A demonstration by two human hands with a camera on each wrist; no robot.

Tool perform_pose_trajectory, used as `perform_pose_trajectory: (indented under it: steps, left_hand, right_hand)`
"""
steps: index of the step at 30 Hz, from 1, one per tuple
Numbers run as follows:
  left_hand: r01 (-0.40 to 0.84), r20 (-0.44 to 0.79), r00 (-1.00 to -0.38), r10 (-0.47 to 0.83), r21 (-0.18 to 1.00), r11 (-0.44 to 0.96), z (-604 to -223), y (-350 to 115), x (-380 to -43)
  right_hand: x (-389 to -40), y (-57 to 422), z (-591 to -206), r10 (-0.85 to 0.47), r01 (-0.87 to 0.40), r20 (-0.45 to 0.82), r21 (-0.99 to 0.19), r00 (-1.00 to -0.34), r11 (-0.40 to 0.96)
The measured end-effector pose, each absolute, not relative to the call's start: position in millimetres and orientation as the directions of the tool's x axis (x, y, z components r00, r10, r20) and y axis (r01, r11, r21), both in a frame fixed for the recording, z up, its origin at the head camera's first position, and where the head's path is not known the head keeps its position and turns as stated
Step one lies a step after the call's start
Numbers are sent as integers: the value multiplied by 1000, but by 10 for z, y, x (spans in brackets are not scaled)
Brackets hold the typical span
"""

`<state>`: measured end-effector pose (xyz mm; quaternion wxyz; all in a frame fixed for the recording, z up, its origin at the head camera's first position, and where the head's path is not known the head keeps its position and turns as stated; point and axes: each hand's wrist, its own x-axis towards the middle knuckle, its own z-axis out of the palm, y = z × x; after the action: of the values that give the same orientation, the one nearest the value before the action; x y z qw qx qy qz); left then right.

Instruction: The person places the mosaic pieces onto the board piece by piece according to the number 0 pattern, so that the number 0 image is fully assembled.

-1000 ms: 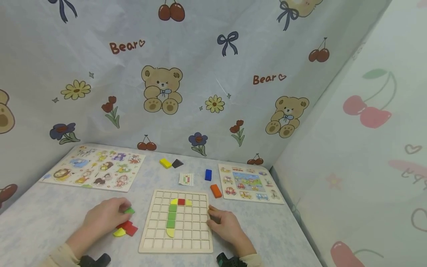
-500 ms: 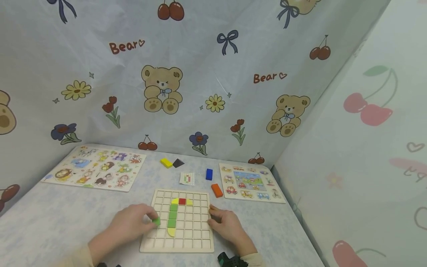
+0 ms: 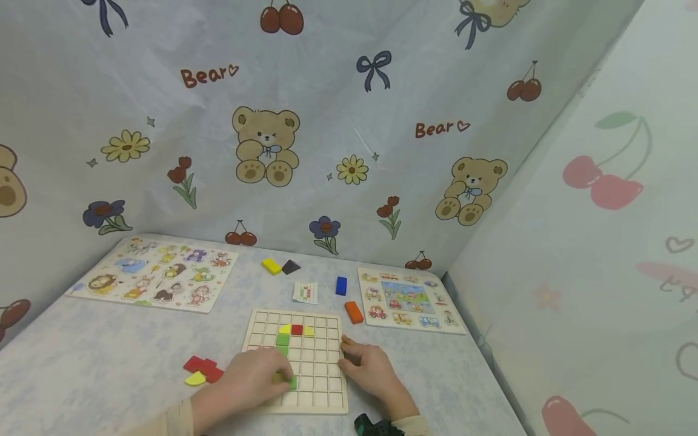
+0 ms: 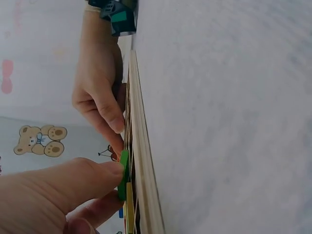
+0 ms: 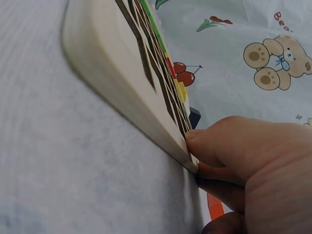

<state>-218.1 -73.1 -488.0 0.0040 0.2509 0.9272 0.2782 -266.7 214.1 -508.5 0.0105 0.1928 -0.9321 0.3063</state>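
Observation:
My left hand [image 3: 252,376] is over the lower left of a wooden grid board [image 3: 319,384], pinching a green square tile [image 4: 124,173] between thumb and finger. In the left wrist view that tile stands close over the board, beside a yellow tile [image 4: 129,207]. Along the board's right edge my right hand [image 3: 375,370] grips the rim, thumb on top in the right wrist view. Set in the grid are a red square [image 3: 297,330], yellow rounded pieces [image 3: 309,331] beside it, and green squares [image 3: 282,340] running downward, partly hidden by the left hand.
Left of the board lie red tiles [image 3: 207,366] and a yellow rounded tile [image 3: 196,379]. Behind it are a pattern card [image 3: 306,293] and yellow [image 3: 271,266], black [image 3: 291,267], blue [image 3: 341,286] and orange [image 3: 354,312] pieces. Picture puzzles stand left [image 3: 155,275] and right [image 3: 411,301].
My left hand has lifted a green tile from the pile at the left and carried it rightward over the board's lower part. The right hand stays on the board's edge.

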Motion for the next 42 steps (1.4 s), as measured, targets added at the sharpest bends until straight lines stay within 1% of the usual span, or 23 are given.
perform_pose_trajectory:
  steps: [7,14,17,21,24,26,30,34,38,42]
  left_hand:
    - [479,135,-861,490,542,691,-4921,-724,-2198]
    - [428,112,-886,451,573,699,-4917,-762,-2195]
    - [388,101,-909,403,555,735,-4838,-936,-2198]
    - [286,94,-954,284,566,773,-4663,-1420,-2265]
    - [181,47,-980,195,619,764,-4568,-1849,-2323]
    - [104,-19,-989,150,633,767,-4557,-2091,-2354]
    - [-7,-161,-980,121,628,778,-4659,-2363,-2397]
    - [-15,-211,-966,148,621,784,-4796,-2381,-2402]
    - [-10,-210,-967,145,599,801,-4824,-2332,-2377]
    - [-23,-211,-969,132,602,798,-4819,-2328,-2380]
  right_hand:
    - [-2678,2150,-5101,-358,-371,140,-563,-923,738]
    - [-2687,2163,-5117,-365,-380,144,-555,-920,740]
    - [-2689,2164,-5115,-370,-385,145,-550,-918,741]
    - [-2691,2168,-5110,-372,-388,142,-533,-917,752]
    - [-2694,2174,-5108,-377,-394,147,-531,-915,750]
    - [-2695,2180,-5110,-379,-398,150,-531,-913,748]
    - [-2697,2179,-5114,-380,-407,164,-512,-910,756]
    - [-2702,2174,-5122,-375,-407,169,-510,-911,758]
    - [-2711,2166,-5140,-375,-400,160,-532,-913,747]
    - [-2711,2171,-5148,-366,-388,154,-543,-918,745]
